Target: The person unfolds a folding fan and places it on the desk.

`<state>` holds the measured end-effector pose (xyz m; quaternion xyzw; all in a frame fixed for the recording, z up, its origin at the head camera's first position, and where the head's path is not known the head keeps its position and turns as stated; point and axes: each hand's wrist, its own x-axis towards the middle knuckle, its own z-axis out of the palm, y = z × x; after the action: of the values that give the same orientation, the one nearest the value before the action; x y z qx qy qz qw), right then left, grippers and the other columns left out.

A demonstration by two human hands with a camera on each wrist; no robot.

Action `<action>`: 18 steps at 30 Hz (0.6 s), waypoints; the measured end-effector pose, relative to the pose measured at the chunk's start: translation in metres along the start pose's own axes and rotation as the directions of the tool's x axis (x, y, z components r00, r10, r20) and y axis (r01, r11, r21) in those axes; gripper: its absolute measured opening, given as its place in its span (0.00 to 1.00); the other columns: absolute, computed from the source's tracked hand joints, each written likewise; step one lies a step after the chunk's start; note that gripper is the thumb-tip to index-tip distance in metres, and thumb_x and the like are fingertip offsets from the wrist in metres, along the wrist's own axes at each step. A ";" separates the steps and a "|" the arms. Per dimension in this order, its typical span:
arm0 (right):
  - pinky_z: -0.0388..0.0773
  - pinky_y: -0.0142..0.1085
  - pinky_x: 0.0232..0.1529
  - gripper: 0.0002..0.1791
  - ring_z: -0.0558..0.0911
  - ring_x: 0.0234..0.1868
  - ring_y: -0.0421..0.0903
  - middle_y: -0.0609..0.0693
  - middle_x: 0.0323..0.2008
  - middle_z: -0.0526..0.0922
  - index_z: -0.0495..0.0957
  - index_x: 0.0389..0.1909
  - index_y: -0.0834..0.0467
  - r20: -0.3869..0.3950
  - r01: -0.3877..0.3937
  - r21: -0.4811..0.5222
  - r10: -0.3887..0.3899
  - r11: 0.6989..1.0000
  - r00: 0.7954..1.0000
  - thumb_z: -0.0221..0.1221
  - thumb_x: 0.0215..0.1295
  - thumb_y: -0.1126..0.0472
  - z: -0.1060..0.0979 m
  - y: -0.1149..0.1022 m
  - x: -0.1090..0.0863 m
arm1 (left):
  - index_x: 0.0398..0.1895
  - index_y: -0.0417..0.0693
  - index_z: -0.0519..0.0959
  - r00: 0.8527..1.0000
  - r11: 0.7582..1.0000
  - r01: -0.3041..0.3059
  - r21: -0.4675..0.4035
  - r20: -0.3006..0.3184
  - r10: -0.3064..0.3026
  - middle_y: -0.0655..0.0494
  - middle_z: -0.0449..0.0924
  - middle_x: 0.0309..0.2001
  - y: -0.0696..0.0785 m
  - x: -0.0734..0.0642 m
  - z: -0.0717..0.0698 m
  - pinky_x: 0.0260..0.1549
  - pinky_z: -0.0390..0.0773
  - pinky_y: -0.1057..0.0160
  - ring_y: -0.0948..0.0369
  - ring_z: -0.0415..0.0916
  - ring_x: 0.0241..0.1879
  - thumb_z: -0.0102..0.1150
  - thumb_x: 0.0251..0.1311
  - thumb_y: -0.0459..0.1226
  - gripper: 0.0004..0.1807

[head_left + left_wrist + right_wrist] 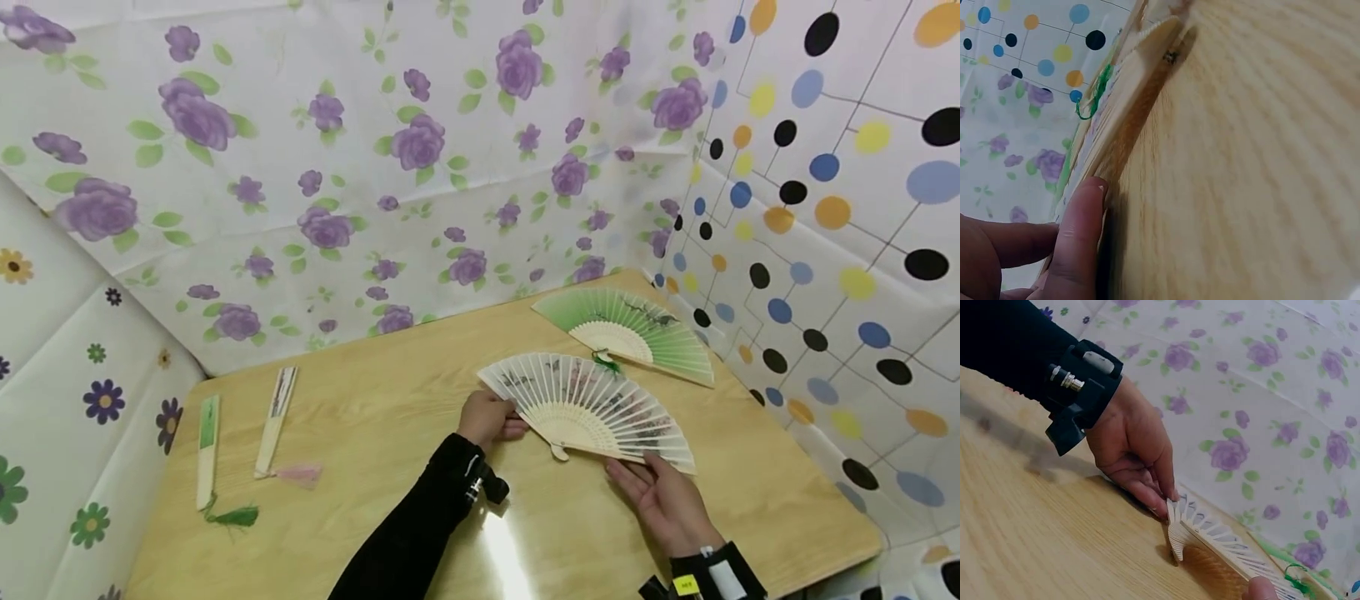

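A white folding fan (592, 400) with floral print and pale wooden ribs is spread open low over the table. At its left end, my left hand (486, 419) pinches the outer rib between thumb and fingers, as the right wrist view shows too. My right hand (671, 504), palm turned up, holds the right outer rib near its tip, thumb on top. The fan's pivot end (558, 451) points toward me between the hands. Just behind lies a green folding fan (660, 329), also spread, with a green tassel (606, 361) at its pivot.
On the left of the wooden table (360, 417) lie two closed fans: one green-topped (207, 450) with a green tassel (236, 517), one printed (275, 421) with a pink tassel (302, 475). Patterned cloth walls (420, 142) border the table's back and sides.
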<state>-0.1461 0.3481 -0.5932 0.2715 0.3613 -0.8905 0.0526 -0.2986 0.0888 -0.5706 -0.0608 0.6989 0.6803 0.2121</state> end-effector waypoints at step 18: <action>0.82 0.55 0.84 0.32 0.94 0.61 0.52 0.51 0.56 0.95 0.77 0.77 0.63 0.279 -0.371 -0.043 0.367 0.928 0.887 0.34 0.96 0.48 -0.054 -0.012 -0.048 | 0.31 0.36 0.89 0.995 0.907 -0.091 0.410 0.010 0.096 0.48 0.90 0.24 -0.008 -0.025 -0.033 0.22 0.92 0.64 0.62 0.86 0.19 0.58 0.77 0.34 0.16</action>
<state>-0.0848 0.3878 -0.5928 0.2056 0.2867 -0.8958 0.2702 -0.2799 0.0509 -0.5685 0.0149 0.8294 0.5274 0.1836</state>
